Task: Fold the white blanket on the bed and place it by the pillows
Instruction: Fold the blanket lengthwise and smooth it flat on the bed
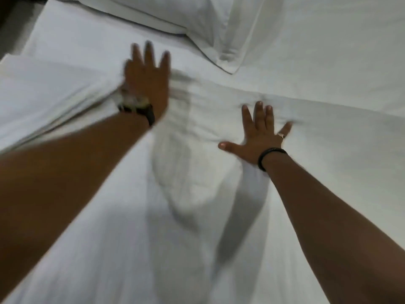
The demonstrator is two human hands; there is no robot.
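Currently, both hands lie flat on the white blanket (pixel 197 172), which covers the near and middle part of the bed (pixel 328 51). The left hand (pixel 146 77) is placed at the far left of the blanket, fingers straight and spread, palm down; it is blurred, so the exact contact cannot be told. Its grip is open and holds nothing. A dark-strapped watch (pixel 138 107) sits on the left wrist. The right hand (pixel 260 137) is placed to the right and nearer, palm down, fingers and thumb spread, pressing on the blanket. Its grip is likewise open and holds nothing. A black band (pixel 269 157) circles the right wrist, and a ring (pixel 281 135) shows on one finger.

Between the two hands the blanket forms a raised, creased fold running from far to near. A further thick layer of blanket lies at the left, under the left forearm. The pillows (pixel 197 20) lie at the far edge, just beyond the left hand, apart from the blanket's far edge.
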